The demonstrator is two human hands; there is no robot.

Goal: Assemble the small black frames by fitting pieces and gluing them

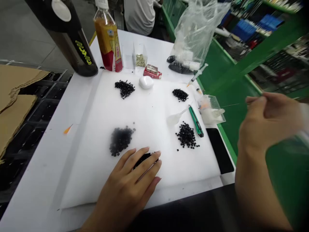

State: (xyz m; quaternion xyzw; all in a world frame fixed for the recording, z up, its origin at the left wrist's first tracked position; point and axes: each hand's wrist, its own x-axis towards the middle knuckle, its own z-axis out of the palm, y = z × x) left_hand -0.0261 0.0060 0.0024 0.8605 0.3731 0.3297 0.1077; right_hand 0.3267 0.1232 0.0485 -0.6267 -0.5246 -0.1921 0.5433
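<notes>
Atop black pellets (145, 159), left hand (127, 183) spread; right hand (267, 122) pinching thin wire (229, 105)

My table (36, 180) is white, with a white foam sheet (142, 112) covering most of it. On the sheet lie heaps of black pellets (120, 140), a white oval lump (146, 82) and a green utility knife (196, 121). A plastic drink bottle (107, 42) stands at the far edge.

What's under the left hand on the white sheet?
The left hand lies over black pellets, seen beside its fingers on the white sheet; how far they spread beneath the palm and fingers is covered.
</notes>
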